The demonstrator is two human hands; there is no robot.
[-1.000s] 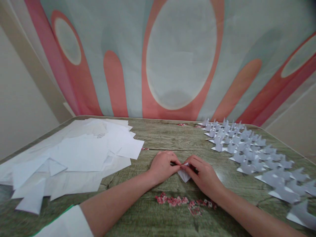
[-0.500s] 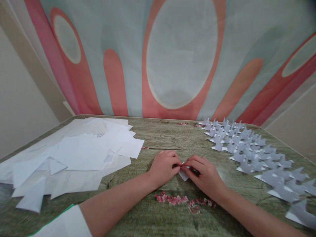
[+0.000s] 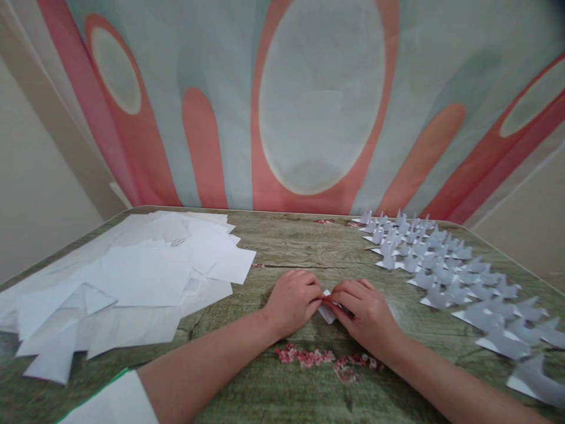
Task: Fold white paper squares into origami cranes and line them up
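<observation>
A small piece of folded white paper (image 3: 327,313) is pinched between my two hands, low over the middle of the table. My left hand (image 3: 295,300) grips it from the left with thumb and fingertips. From the right, my right hand (image 3: 365,311) closes thumb and index finger on the same piece. The fingertips of both hands meet at its centre, so most of its folds are hidden. Its lower corner and a bit of its top edge stick out.
Loose white paper sheets (image 3: 145,271) are piled on the left, with folded pieces (image 3: 55,356) at the near edge. Several rows of folded paper birds (image 3: 441,268) stand on the right. The wood-patterned table (image 3: 291,235) meets a patterned backdrop (image 3: 322,100) behind.
The fingers of both hands have shifted slightly on the folded paper, and its top edge shows more now. The whole view has drifted a little.
</observation>
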